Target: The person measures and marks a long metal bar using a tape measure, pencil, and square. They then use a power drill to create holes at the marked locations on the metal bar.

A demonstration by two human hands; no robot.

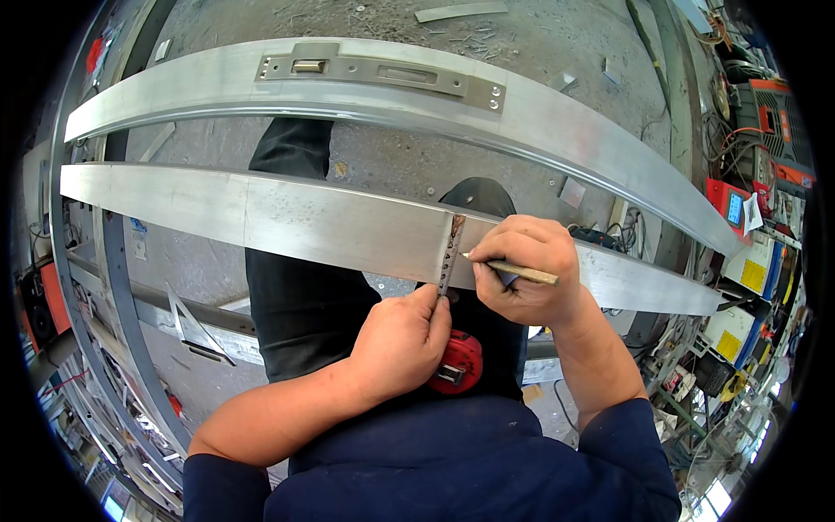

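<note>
Closed on a red tape measure point(457, 363), my left hand point(403, 337) pinches its blade point(450, 252) near the case. The blade lies across the width of the nearer aluminium bar point(348, 222), its end by the bar's far edge. My right hand point(529, 268) grips a pencil point(522, 271), whose tip is beside the blade over the bar's surface; whether it touches the metal I cannot tell. Beyond lies a second aluminium bar point(557, 113), with a lock plate point(383, 76) set in its face.
Steel frame rails point(122, 261) run along the left side. A set square point(196, 326) lies at the lower left. On the right stand a red machine with a small screen point(731, 209), cables and tools. Metal offcuts point(461, 12) are scattered on the concrete floor point(383, 157).
</note>
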